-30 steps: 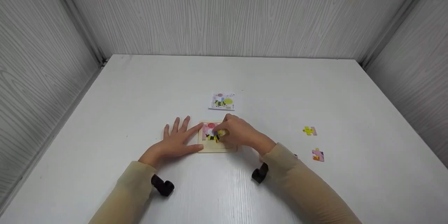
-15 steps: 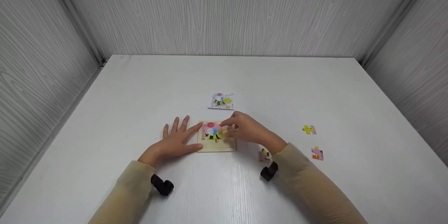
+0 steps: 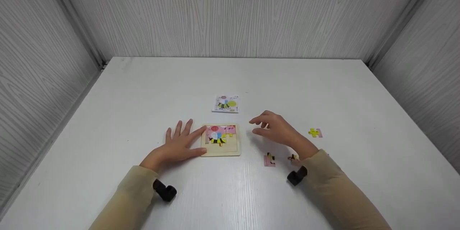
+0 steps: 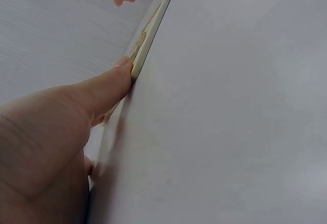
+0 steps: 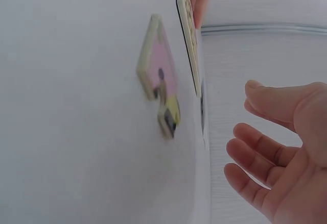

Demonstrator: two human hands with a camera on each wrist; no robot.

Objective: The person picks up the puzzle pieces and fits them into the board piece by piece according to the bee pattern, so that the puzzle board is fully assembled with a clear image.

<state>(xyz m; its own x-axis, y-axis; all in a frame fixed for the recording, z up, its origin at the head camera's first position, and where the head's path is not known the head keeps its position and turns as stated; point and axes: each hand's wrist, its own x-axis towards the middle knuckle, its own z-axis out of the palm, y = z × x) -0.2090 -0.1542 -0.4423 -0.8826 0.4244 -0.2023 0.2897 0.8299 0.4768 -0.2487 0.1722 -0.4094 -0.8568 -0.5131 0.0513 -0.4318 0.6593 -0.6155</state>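
My left hand (image 3: pixel 178 148) grasps nothing: its fingers are spread straight, and the tips of the index finger and the thumb touch the left side of the wooden puzzle tray (image 3: pixel 227 148). My right hand (image 3: pixel 276 127) is released, in the air to the right of the tray, the fingers loosely bent and holding nothing. Between its fingertips and the tray's right edge there is a gap, where the white table (image 3: pixel 201 208) shows. The tray lies flat between my 2 hands; a narrower strip of table separates its far edge from the picture card (image 3: pixel 227 104).

The tray is of pale wood, nearly square, with a raised border. In its far part, the joined pieces (image 3: pixel 217 136) show pink ground, a red round shape, white and blue parts and a body striped in yellow and black. The near part and the right middle are bare wood.

At the near right, 1 pink piece with yellow and black (image 3: pixel 269 160) lies on the table. Just right of it, 1 half-hidden piece (image 3: pixel 293 158) lies by my wrist. Farther right is 1 yellow and pink piece (image 3: pixel 315 133).

The card shows a similar striped figure; its small marks are too tiny for reading. The table's far edge meets a grey wood-grain panel (image 3: pixel 230 14).
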